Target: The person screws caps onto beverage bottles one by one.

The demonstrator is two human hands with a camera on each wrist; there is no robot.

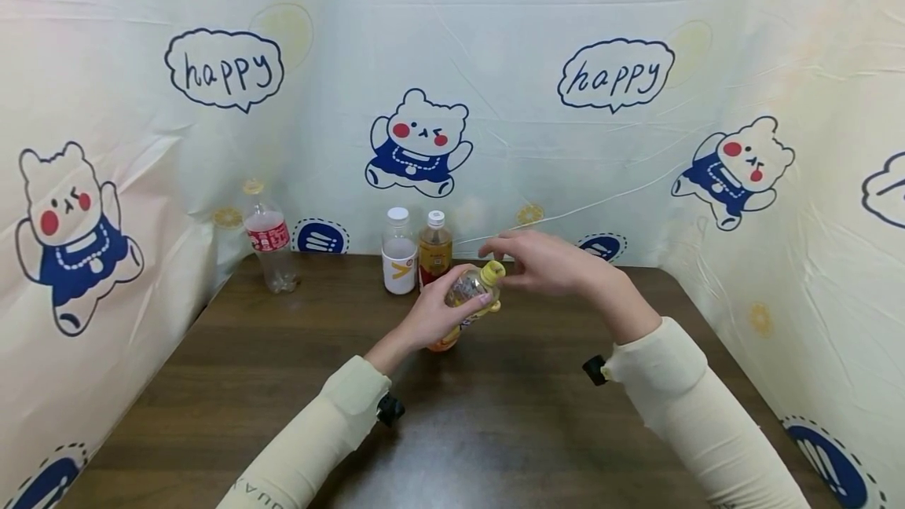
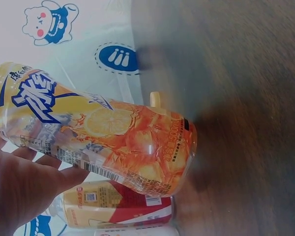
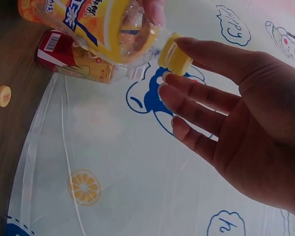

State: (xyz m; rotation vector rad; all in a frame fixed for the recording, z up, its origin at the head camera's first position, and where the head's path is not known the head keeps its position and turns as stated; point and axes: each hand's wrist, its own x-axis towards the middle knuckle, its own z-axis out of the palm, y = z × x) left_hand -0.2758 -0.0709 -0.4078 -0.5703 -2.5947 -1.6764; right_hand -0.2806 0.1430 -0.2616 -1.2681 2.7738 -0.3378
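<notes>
My left hand (image 1: 440, 306) grips a clear plastic iced-tea bottle (image 2: 103, 128) around its upper part. The bottle leans, its base low over the table and its neck up to the right. On its mouth is a yellow cap (image 3: 175, 55). My right hand (image 3: 236, 103) is at this cap, thumb against one side and the index fingertip close to the other edge. Its other fingers spread loosely, holding nothing. A loose yellow cap (image 3: 3, 96) lies on the table just past the bottle.
Behind the gripped bottle stand a brown-and-red labelled bottle (image 1: 434, 246) and a white-labelled bottle (image 1: 399, 258). A clear bottle with a red label (image 1: 269, 238) stands at the back left. The dark wooden table (image 1: 283, 391) is enclosed by printed curtains (image 1: 495, 14).
</notes>
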